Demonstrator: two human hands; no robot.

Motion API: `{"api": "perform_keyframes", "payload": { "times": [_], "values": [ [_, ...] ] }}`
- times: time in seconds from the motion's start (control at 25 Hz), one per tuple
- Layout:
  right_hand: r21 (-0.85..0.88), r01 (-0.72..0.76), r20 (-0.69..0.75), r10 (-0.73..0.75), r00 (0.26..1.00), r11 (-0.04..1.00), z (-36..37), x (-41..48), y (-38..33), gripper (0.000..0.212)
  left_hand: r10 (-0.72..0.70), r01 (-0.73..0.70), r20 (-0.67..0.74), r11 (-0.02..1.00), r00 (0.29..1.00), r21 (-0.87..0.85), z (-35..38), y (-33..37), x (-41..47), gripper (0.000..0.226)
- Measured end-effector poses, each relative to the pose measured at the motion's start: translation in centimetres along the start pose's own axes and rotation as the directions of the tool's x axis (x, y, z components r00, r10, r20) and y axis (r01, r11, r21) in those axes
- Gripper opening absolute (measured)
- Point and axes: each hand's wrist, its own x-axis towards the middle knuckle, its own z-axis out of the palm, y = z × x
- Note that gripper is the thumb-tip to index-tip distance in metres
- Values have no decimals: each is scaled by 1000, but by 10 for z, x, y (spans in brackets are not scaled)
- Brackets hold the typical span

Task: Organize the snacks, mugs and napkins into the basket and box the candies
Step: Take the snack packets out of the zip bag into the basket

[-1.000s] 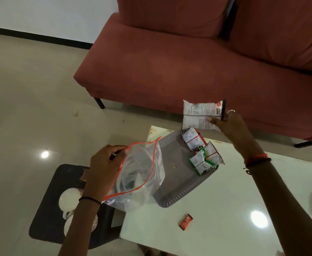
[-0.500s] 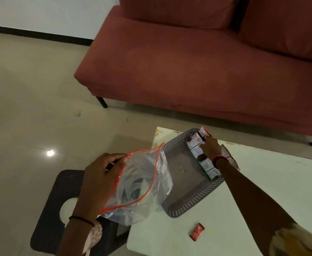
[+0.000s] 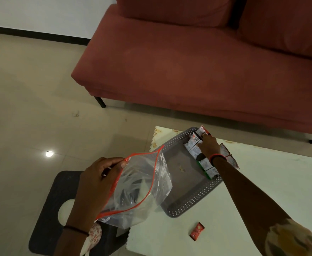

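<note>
A grey perforated basket [image 3: 194,202] sits on the white table [image 3: 243,209]. Several white snack packets [image 3: 193,145] with red or green trim line its far right side. My right hand [image 3: 208,146] rests on top of those packets, fingers pressed on a red-and-white one at the far corner. My left hand [image 3: 96,183] holds the red-zipped rim of a clear plastic bag [image 3: 142,189] open, left of the basket. A small red candy [image 3: 197,231] lies on the table near its front edge.
A red sofa [image 3: 188,61] stands behind the table. A dark stool [image 3: 53,209] at lower left carries white mugs [image 3: 64,212], partly hidden by my left arm. Tiled floor [image 3: 31,108] spreads to the left.
My right hand brought the white snack packet down from above the table into the basket and now presses on the row of packets. The left hand still holds the bag.
</note>
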Motion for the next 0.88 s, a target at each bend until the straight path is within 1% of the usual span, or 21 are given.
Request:
{"api": "perform_keyframes", "payload": {
  "times": [0.08,0.12,0.16,0.2,0.24,0.28,0.32,0.36,0.4,0.44,0.48,0.56,0.64,0.68,0.72,0.8,0.84,0.88],
  "values": [
    [-21,11,-52,-12,999,1000,-4,-12,-2,41,-2,2,-1,1000,1000,-4,-1,2,-3,5],
    [-39,58,-68,-60,996,998,-7,-23,-3,44,-7,7,-1,1000,1000,-16,-2,4,-4,6],
    [-38,140,-47,-142,989,989,-10,-37,-5,49,-9,9,7,1000,1000,-28,-2,6,-6,7],
    [-2,254,28,-253,967,967,-13,-54,-6,60,-3,4,18,999,1000,-32,-2,8,-7,8],
    [68,374,144,-380,914,925,-17,-74,-7,77,13,-12,29,1000,999,-24,-1,11,-9,9],
    [146,467,259,-490,833,872,-19,-95,-9,96,36,-36,42,999,998,-11,-1,15,-11,10],
    [195,531,338,-565,753,824,-20,-117,-12,112,62,-62,53,998,997,-1,0,19,-14,10],
    [223,558,376,-598,707,800,-19,-140,-14,120,88,-88,66,996,994,4,2,24,-17,11],
    [263,542,376,-602,704,798,-19,-160,-16,119,114,-115,78,993,990,6,2,29,-20,11],
    [335,473,357,-575,736,815,-19,-176,-19,113,137,-138,88,990,987,1,3,34,-25,12],
    [418,380,323,-526,787,825,-21,-189,-22,101,155,-155,94,988,983,-7,3,40,-29,13],
    [537,241,235,-418,878,809,-31,-206,-25,59,175,-174,93,985,980,-16,1,51,-42,13],
    [624,172,165,-344,924,762,-46,-219,-26,14,174,-173,70,985,982,-20,-1,58,-55,12],
    [684,123,148,-302,942,719,-53,-225,-25,4,162,-160,63,987,985,-32,-1,59,-60,11],
    [747,46,151,-236,960,663,-61,-231,-22,7,143,-140,69,989,987,-54,-1,60,-69,10],
    [849,-133,236,-142,961,512,-78,-243,-12,10,103,-92,103,990,989,-106,-2,60,-90,11],
    [870,-197,281,-126,951,453,-86,-249,-7,12,90,-76,110,989,990,-125,-2,58,-101,12],
    [881,-229,303,-123,945,414,-94,-255,-3,12,79,-62,112,987,991,-145,0,55,-112,12]
  ]
}}
